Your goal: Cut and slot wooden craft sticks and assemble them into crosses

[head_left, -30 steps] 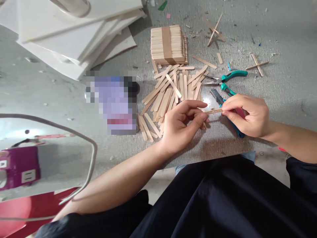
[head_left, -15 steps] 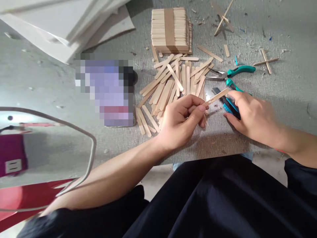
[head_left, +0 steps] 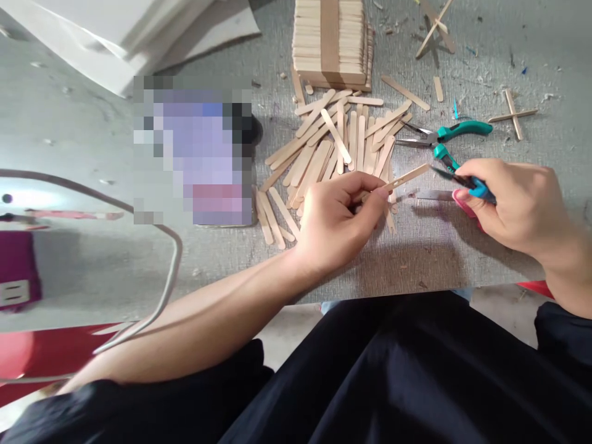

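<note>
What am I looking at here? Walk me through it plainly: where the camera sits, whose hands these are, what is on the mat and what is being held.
There is no machine. The camera is worn on a person's head and looks down at their own two bare hands, above a dark-clothed lap.

The left hand pinches a thin wooden craft stick so that it points toward the other hand. The right hand grips a utility knife with a blue body; its blade points left, toward the stick, without touching it.

On the grey mat lies a loose pile of sticks, and behind it a banded bundle of sticks. Teal-handled pliers rest near the right hand, and two small stick crosses lie further back. White boards are stacked at the upper left. One patch is blurred out.
</note>
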Tool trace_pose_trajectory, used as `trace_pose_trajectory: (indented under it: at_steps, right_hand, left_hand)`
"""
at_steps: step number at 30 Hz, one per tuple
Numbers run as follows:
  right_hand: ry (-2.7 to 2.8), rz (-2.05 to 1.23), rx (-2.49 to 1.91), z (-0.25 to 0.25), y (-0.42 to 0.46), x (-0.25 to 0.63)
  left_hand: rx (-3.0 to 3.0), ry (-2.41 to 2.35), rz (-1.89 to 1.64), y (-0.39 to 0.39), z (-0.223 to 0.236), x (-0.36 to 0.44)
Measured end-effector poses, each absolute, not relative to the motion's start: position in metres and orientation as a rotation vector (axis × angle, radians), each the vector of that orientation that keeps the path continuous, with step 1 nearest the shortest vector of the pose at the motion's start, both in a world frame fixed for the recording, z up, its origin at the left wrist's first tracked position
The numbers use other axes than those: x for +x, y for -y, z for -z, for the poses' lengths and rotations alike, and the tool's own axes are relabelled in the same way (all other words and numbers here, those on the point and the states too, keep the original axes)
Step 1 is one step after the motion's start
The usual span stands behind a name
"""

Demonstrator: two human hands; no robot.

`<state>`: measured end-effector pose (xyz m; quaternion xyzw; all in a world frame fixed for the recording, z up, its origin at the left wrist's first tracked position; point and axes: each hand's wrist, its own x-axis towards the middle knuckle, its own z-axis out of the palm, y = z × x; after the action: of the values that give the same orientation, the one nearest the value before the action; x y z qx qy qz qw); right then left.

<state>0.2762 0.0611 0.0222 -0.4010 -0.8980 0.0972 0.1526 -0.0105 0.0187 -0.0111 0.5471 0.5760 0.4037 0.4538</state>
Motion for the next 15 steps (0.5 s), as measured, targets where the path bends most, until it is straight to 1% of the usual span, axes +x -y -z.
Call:
trace_pose_trajectory:
  at_steps: [2,3,7,15]
  right_hand:
    - [2.714,-0.014,-1.090,-0.023,-0.062,0.277]
    - [2.756,0.054,-1.088,-0.022,-0.061,0.276]
    - [2.792,0.119,-1.168,-0.017,-0.058,0.269]
    - [2.882,0.080,-1.259,-0.015,-0.050,0.254]
  left_hand:
    - [1.384,-1.455,-1.004,-0.018,0.011,-0.011]
    - [1.412,-1.476,-1.008,-0.017,0.011,-0.012]
    - [1.550,-1.556,-1.002,-0.014,0.011,-0.014]
    - [1.607,-1.622,-0.947,-0.008,0.007,-0.012]
